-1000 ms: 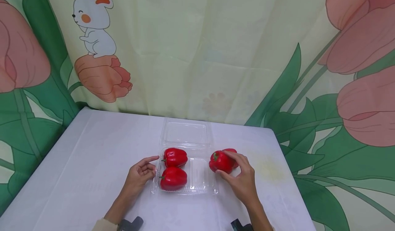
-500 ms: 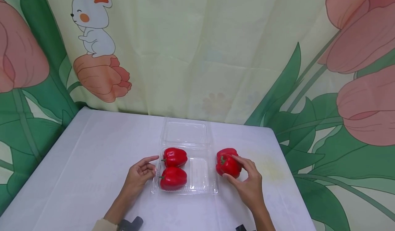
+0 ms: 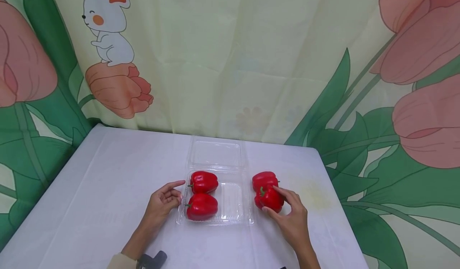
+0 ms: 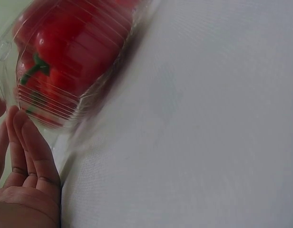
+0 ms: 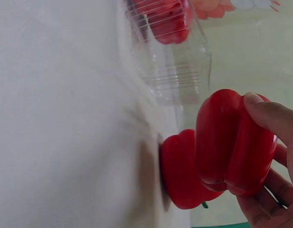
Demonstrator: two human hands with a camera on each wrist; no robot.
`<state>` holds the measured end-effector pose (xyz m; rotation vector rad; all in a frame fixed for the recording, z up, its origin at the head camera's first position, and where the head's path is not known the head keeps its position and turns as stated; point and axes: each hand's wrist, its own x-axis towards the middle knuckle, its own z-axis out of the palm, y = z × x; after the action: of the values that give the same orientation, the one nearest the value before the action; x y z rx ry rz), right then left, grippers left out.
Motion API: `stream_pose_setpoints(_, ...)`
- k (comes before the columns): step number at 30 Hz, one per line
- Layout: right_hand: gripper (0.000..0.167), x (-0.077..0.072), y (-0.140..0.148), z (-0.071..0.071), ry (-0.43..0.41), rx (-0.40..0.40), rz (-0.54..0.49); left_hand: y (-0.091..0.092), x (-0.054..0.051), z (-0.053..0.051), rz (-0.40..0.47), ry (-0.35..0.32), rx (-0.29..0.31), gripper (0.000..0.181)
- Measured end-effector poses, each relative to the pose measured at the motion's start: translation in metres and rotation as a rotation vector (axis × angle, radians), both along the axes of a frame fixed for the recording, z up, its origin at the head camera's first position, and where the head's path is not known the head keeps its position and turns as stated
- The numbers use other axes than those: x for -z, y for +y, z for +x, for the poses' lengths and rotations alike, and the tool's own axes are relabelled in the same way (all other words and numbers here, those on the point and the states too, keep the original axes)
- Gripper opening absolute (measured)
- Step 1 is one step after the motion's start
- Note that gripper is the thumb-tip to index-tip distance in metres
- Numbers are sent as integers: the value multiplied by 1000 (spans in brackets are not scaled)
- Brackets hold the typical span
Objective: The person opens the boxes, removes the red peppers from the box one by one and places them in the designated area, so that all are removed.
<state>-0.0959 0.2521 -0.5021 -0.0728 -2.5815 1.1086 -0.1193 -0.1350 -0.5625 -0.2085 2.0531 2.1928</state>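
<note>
Plastic box (image 3: pixel 231 201) holds two peppers (image 3: pixel 202 207); right grip (image 3: pixel 292 217) pinches another pepper (image 3: pixel 272 201), left grip (image 3: pixel 162 201) unclear.

Tabletop set-up, rm type unclear: white-covered tbl (image 3: pixel 108 177) w/ rabbit-&-tulip cloth bkdrop (image 3: pixel 223 57) behind.

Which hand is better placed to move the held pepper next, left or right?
Likely the right hand: it grips the pepper, right of the box. The left hand is across, at the box's left edge.

Wears a beige sleeve (image 3: pixel 121 262) below the left hand (image 3: pixel 162 204). Has a dark grey, blunt-ended wrist device (image 3: pixel 153 260) below it too.
</note>
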Motion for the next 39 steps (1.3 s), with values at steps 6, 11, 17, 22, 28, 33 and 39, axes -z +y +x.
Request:
stream_pose_setpoints(6,80,7,0,2,-21,13,13,0,1,0,-12,9,-1,51)
stream_pose_setpoints(11,80,13,1,3,-20,13,32,0,2,0,-12,8,-1,51)
stream_pose_setpoints(17,80,19,2,2,-23,14,32,0,3,-1,-11,-2,5,50)
stream_pose_setpoints(22,80,24,2,2,-49,21,27,-1,3,0,-12,6,7,51)
stream_pose_setpoints(28,80,29,2,2,-79,31,24,1,1,0,-7,-9,-1,50)
stream_pose_setpoints(33,80,31,3,2,-90,26,20,1,1,0,-1,-13,-2,50)
stream_pose_setpoints(39,82,30,0,0,-102,12,33,0,1,1,-2,-3,0,51)
